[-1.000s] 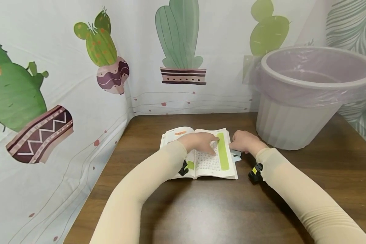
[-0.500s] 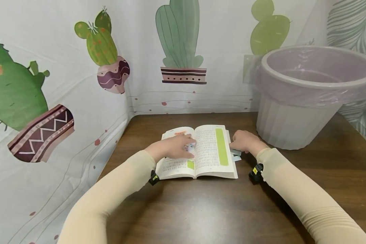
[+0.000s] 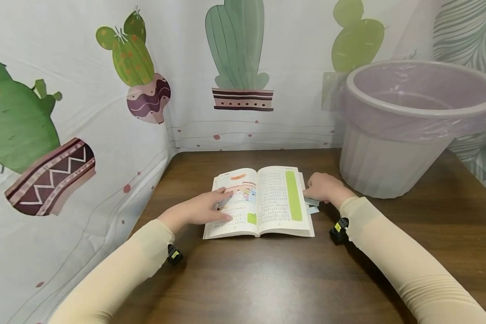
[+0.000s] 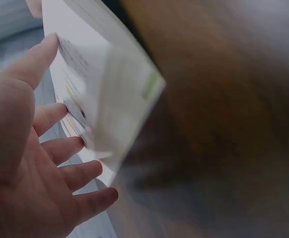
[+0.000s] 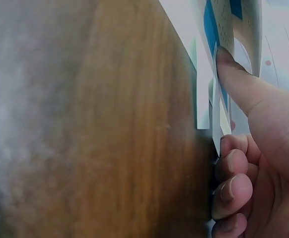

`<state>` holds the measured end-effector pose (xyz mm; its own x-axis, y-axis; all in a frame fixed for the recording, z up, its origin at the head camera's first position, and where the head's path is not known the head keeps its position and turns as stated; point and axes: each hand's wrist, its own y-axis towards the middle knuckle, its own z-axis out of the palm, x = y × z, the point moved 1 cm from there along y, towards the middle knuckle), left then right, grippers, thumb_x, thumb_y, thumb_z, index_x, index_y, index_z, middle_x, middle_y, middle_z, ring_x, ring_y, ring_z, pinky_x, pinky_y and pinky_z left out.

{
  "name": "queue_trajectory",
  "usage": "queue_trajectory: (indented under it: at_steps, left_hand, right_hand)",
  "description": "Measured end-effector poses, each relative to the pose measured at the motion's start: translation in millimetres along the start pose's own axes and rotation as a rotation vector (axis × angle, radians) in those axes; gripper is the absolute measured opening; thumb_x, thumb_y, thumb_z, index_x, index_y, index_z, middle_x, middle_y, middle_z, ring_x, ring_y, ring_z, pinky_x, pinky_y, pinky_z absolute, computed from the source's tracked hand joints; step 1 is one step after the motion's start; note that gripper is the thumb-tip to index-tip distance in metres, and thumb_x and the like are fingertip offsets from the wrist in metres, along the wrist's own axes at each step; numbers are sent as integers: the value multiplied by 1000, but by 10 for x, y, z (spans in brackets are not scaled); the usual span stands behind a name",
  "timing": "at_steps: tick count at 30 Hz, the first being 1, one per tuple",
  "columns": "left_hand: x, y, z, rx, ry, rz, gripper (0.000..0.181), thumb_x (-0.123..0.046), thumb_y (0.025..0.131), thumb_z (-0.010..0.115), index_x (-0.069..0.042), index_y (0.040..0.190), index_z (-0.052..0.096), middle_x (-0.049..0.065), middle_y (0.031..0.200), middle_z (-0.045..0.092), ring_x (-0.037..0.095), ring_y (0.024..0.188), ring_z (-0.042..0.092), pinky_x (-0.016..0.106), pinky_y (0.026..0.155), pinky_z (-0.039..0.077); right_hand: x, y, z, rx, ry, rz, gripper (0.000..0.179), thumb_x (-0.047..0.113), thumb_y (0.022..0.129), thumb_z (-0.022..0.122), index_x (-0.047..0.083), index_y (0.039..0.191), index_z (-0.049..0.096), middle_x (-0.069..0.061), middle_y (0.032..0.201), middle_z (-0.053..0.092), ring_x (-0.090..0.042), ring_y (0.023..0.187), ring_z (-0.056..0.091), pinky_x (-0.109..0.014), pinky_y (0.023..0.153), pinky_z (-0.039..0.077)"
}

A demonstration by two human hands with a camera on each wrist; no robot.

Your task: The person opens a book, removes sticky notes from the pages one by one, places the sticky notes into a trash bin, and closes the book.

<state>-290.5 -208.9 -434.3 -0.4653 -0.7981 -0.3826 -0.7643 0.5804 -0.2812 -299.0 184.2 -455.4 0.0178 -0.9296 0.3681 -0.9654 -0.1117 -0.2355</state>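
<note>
An open book [image 3: 271,202] lies on the table, a picture and text on its left page and a green strip down its right page. My left hand [image 3: 202,208] is over the left page with fingers spread; in the left wrist view the fingertips of this hand [image 4: 30,163] are right along the page. At the book's right edge, my right hand [image 3: 326,187] pinches a thin paper slip [image 5: 215,111] between thumb and curled fingers. Another pale slip [image 3: 313,209] sticks out from the book just below that hand.
A large grey bin [image 3: 376,166] with a clear purplish liner stands at the back right, close beyond my right hand. The brown wooden table [image 3: 263,279] meets a cactus-print cloth [image 3: 243,130] at the back and left.
My left hand has swept leftward from the right page, across the book's middle, to the left page's outer part. The right page shows in full now. My right hand has stayed in place.
</note>
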Motion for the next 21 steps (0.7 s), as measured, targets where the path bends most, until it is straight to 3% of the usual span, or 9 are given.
queue_trajectory:
  at_steps: [6, 9, 14, 21]
  left_hand:
    - [219, -164, 55, 4, -26, -66, 103, -70, 82, 73, -29, 164, 27, 13, 173, 18, 36, 159, 22, 56, 126, 26]
    - [281, -224, 89, 2, -16, -61, 109, -71, 79, 76, -27, 165, 26, 13, 173, 20, 41, 159, 20, 59, 126, 25]
    - [325, -268, 126, -10, -10, -44, 116, -73, 74, 78, -25, 165, 25, 10, 173, 21, 46, 158, 18, 61, 125, 24]
    - [326, -317, 128, -24, -17, -45, 121, -71, 71, 82, -18, 164, 27, 11, 171, 25, 46, 158, 19, 59, 126, 25]
  right_hand:
    - [-12, 17, 28, 1, -13, 3, 36, 34, 92, 62, 19, 61, 51, 5, 55, 39, -16, 51, 55, -27, 47, 44]
    - [-2, 15, 37, -1, -23, 0, 37, 36, 93, 63, 18, 62, 52, 5, 55, 39, -16, 50, 54, -27, 47, 43]
    - [-3, -14, 43, -9, -19, -18, 41, 37, 93, 64, 20, 60, 46, 6, 53, 37, -14, 48, 48, -26, 45, 38]
    - [26, -126, 1, -48, 10, -91, 41, 37, 91, 69, 17, 61, 50, 4, 55, 41, -14, 50, 41, -26, 48, 29]
